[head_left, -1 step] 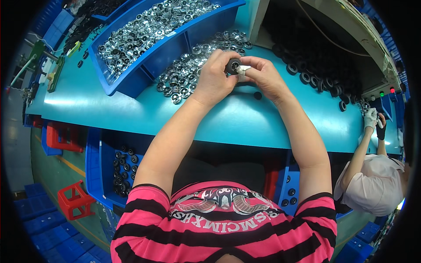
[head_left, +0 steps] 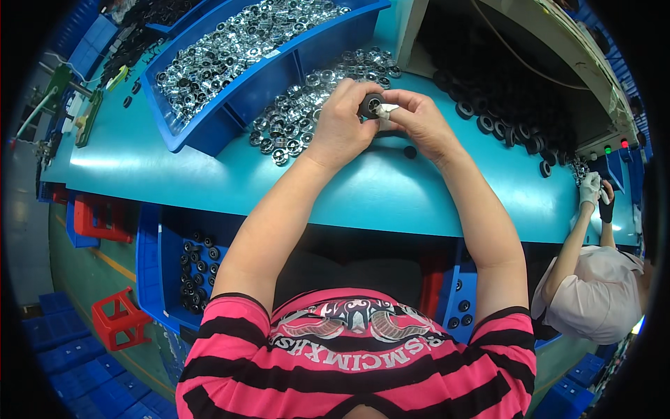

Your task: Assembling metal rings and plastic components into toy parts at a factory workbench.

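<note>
Black wheel (head_left: 370,107) seemingly part-hidden by left hand (head_left: 343,123)

Over the turquoise worktop (head_left: 419,202): one bare left hand (head_left: 342,126), one bare right hand (head_left: 427,127), one black-rimmed round wheel (head_left: 369,105). On it: one long blue plastic bin (head_left: 255,87), uncountably many clear plastic hubs (head_left: 296,115). Under its right half, four black wheels (head_left: 464,306); off its left, at least two red plastic stools (head_left: 102,314).

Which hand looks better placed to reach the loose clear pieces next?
Probably the left hand: it is close beside the loose clear pieces, while the right hand is farther off, across the black wheel.
</note>
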### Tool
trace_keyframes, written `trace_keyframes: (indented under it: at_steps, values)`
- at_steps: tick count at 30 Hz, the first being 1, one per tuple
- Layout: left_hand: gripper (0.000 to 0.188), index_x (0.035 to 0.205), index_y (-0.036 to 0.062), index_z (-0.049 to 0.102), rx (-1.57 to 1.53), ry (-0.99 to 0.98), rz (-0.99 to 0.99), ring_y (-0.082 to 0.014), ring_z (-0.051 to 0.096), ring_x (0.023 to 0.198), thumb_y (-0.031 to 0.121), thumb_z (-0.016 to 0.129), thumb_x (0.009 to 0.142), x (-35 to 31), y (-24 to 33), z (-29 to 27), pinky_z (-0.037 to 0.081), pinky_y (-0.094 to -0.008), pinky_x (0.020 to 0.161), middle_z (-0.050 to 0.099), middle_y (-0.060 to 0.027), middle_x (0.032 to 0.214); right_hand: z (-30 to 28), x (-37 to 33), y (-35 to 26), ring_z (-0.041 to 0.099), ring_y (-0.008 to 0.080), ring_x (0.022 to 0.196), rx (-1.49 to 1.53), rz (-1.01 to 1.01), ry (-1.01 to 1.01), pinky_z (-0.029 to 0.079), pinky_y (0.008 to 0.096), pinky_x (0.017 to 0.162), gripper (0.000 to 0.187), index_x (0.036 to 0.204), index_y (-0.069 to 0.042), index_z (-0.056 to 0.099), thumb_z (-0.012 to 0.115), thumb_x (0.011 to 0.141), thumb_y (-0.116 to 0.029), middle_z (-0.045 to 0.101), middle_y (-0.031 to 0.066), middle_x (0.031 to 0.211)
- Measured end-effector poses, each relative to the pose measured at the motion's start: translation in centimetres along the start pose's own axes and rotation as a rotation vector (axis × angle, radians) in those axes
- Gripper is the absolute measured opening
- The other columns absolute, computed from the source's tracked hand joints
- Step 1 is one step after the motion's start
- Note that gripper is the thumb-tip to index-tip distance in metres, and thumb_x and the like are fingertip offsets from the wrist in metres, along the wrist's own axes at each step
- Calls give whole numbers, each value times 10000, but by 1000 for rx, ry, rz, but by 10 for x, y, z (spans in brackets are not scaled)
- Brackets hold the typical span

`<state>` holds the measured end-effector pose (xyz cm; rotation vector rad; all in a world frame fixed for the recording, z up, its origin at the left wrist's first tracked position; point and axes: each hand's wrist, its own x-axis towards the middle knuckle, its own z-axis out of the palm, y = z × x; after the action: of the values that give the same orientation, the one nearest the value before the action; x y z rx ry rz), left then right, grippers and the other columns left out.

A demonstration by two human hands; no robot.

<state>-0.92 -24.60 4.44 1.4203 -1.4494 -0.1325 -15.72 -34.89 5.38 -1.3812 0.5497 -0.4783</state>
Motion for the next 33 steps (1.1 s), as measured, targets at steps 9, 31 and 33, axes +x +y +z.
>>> trace_keyframes:
  at_steps: [9,31,33]
  values:
    - [393,1081,47,679,49,31,38,-230,643,842,14,781,703,-1,7,-8,524,-325,703,614,-90,958,-7,5,5,632,90,800,-130,-64,16,520,240,754,300,1133,-3,702,721,889,-175,706,33,926]
    - [362,1137,39,675,687,-11,-484,-339,659,823,-43,687,784,-210,75,-221,520,-414,728,661,-162,912,-126,141,-25,454,282,1302,-1828,-75,613,378,532,1043,304,1160,-205,716,622,897,-325,560,53,1355]
    - [315,1102,36,691,489,-30,-328,-304,663,778,-34,693,795,-169,77,-190,523,-382,694,668,-148,866,-117,116,-33,491,297,1258,-1802,-178,559,381,546,1027,279,1113,-184,722,628,902,-340,595,66,1304]
